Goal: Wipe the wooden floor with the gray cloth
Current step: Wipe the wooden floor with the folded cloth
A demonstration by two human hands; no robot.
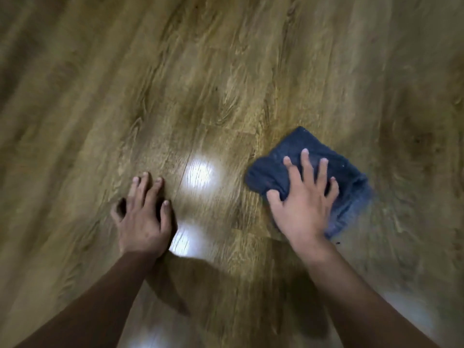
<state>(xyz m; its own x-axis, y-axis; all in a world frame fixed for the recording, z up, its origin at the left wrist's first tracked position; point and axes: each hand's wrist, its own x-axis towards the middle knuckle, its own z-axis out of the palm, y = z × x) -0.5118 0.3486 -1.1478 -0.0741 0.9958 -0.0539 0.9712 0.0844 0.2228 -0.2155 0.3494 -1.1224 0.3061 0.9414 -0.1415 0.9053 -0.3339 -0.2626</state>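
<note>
Golden-brown wooden floor [226, 71] with darker streaky grain and white glare patches near frame centre; dark blue-gray cloth [288, 156] at right of centre.

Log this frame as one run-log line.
phase: wiping | right hand: spread flat, pressing folded gray cloth on wooden plank floor | left hand: fingers resting on bare floor | cloth edge blurred
</note>
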